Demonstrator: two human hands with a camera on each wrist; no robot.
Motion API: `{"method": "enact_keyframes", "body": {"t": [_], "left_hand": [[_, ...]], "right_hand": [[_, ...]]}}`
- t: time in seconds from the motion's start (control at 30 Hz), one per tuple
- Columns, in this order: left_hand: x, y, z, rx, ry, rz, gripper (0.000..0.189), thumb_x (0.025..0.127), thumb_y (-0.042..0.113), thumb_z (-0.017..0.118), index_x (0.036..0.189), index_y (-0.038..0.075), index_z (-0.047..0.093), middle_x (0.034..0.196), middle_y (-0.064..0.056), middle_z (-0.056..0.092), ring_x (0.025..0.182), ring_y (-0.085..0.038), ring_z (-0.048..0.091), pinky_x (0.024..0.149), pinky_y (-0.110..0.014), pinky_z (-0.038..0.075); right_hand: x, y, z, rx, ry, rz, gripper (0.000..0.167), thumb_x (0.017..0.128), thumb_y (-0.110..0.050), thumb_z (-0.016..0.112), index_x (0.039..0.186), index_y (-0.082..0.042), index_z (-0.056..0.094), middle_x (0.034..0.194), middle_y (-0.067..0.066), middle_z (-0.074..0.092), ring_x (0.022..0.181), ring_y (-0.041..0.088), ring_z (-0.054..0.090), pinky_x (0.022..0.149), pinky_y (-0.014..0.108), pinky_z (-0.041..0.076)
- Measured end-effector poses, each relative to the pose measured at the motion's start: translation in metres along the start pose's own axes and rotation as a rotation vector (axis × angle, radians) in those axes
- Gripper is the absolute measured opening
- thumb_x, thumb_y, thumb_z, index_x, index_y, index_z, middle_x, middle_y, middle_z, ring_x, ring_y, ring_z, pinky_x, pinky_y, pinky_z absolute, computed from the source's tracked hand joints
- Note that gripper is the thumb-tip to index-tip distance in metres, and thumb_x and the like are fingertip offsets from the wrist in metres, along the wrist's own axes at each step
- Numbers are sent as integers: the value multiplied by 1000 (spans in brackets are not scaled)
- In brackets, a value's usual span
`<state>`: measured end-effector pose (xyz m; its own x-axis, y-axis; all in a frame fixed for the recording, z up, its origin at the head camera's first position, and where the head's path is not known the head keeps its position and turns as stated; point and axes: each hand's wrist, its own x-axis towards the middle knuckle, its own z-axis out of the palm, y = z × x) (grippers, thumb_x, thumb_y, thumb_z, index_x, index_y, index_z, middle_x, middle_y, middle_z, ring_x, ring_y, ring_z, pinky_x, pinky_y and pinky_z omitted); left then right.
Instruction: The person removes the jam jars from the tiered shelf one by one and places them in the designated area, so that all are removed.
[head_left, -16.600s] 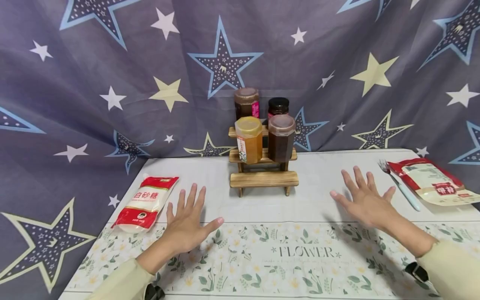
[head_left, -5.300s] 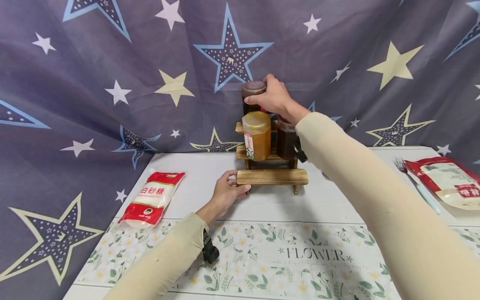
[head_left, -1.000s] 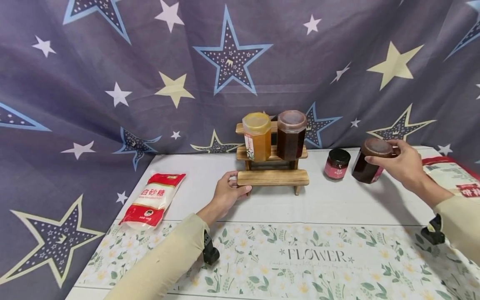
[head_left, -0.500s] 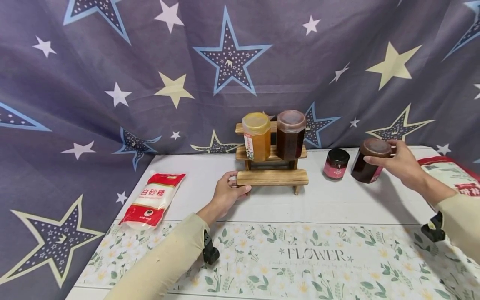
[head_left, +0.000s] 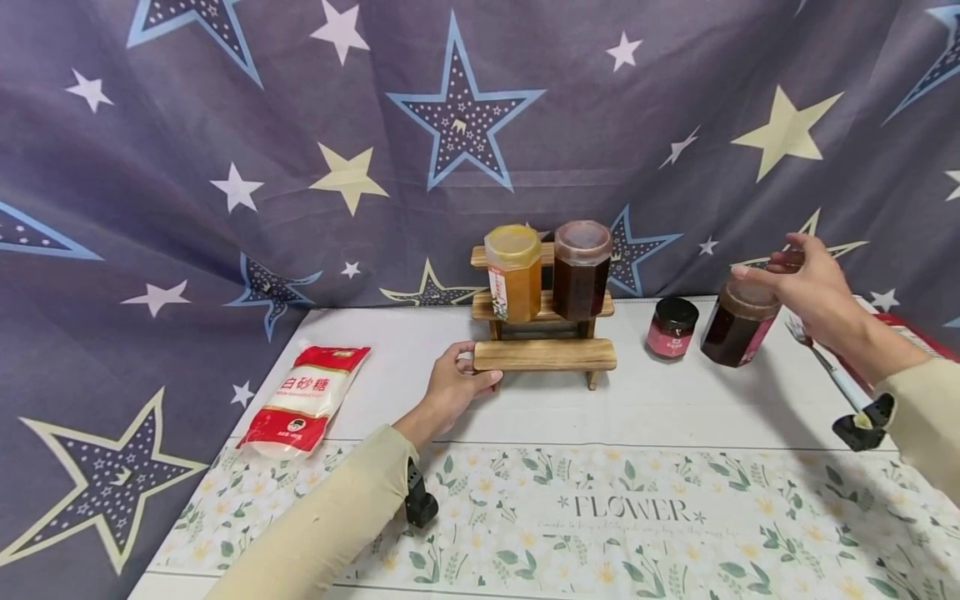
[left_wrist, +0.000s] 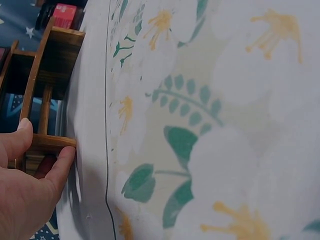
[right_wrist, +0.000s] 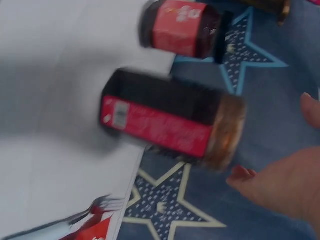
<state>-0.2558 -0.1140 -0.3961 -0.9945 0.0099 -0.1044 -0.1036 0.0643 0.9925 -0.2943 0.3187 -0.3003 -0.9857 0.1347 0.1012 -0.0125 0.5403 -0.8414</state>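
Observation:
My left hand (head_left: 448, 389) grips the left end of the lowest step of a small wooden tiered rack (head_left: 546, 356), its thumb in front. The left wrist view shows the same thumb and fingers around the wood. On the middle step stand an amber honey jar (head_left: 517, 283) and a dark jar (head_left: 582, 279). To the right, a tall dark jar (head_left: 737, 332) with a pink label stands upright on the table. Just above its lid is my right hand (head_left: 821, 292), fingers spread and loosely bent; the right wrist view shows the hand (right_wrist: 285, 185) apart from the jar.
A small black-lidded jar (head_left: 671, 329) stands left of the tall one. A fork (head_left: 832, 367) and a red package (head_left: 911, 329) lie at far right, partly behind the right arm. A sugar bag (head_left: 306, 400) lies at left. A star-patterned curtain (head_left: 262, 108) hangs behind.
Over the longer span, two jars went from the rack's top step to the table's right. In the last half second my right hand let go of the tall jar and rose. The left hand stayed.

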Motion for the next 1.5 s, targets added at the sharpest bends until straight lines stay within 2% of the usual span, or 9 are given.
{"method": "enact_keyframes", "body": {"t": [0.1, 0.23, 0.33, 0.43, 0.6, 0.77, 0.9, 1.33, 1.5], "left_hand": [[0, 0, 0, -6, -1, 2, 63, 83, -6, 71, 138, 3, 41, 105, -22, 61, 82, -19, 64, 84, -41, 60], [0, -1, 0, -8, -2, 6, 63, 83, -6, 71, 138, 2, 41, 104, -22, 60, 81, -19, 63, 83, -41, 60], [0, -1, 0, -6, 2, 4, 63, 82, -6, 72, 137, 3, 42, 104, -22, 61, 80, -18, 63, 83, -41, 60], [1, -2, 0, -9, 2, 4, 63, 83, -6, 72, 137, 3, 42, 105, -22, 61, 81, -19, 64, 83, -41, 60], [0, -1, 0, -11, 1, 3, 63, 83, -6, 71, 138, 3, 41, 106, -23, 61, 82, -19, 64, 84, -40, 60], [0, -1, 1, -12, 7, 0, 63, 83, -6, 72, 138, 3, 42, 106, -22, 61, 80, -18, 64, 83, -41, 60], [0, 0, 1, -7, 10, -4, 64, 82, -6, 72, 138, 3, 42, 106, -22, 61, 80, -19, 64, 84, -41, 60], [3, -2, 0, -21, -1, -25, 65, 82, -6, 72, 139, 4, 41, 109, -22, 59, 84, -20, 63, 87, -41, 59], [2, -1, 0, -17, 7, -23, 65, 82, -7, 72, 139, 4, 41, 107, -21, 59, 84, -20, 63, 86, -40, 59]], "right_hand": [[0, -10, 4, 37, -16, 2, 104, 86, -47, 68, 155, -7, 2, 152, 24, 24, 135, 32, 33, 111, 40, 38], [-3, -20, 12, 77, -47, -22, 99, 87, -43, 68, 155, -11, 4, 152, 22, 24, 134, 30, 32, 91, 15, 47], [-5, -27, 17, 96, -83, -61, 95, 88, -40, 69, 156, -17, 6, 153, 20, 24, 135, 32, 32, 81, 10, 48], [-7, -35, 24, 79, -112, -95, 93, 87, -40, 70, 156, -23, 9, 153, 18, 26, 135, 34, 32, 93, 27, 51], [-11, -48, 39, 92, -169, -128, 93, 86, -35, 73, 156, -26, 12, 153, 17, 27, 136, 35, 32, 104, 57, 41], [-14, -61, 55, 139, -206, -185, 91, 86, -26, 75, 155, -26, 15, 151, 19, 30, 135, 33, 33, 107, 55, 38], [-16, -71, 67, 148, -224, -219, 91, 85, -27, 75, 155, -28, 17, 149, 20, 32, 135, 33, 33, 109, 56, 35], [-14, -94, 102, 169, -265, -254, 98, 82, -26, 78, 155, -22, 13, 147, 20, 35, 133, 34, 37, 103, 56, 42], [-14, -101, 115, 171, -246, -294, 97, 81, -26, 80, 155, -20, 17, 141, 16, 40, 127, 29, 42, 99, 50, 45]]}}
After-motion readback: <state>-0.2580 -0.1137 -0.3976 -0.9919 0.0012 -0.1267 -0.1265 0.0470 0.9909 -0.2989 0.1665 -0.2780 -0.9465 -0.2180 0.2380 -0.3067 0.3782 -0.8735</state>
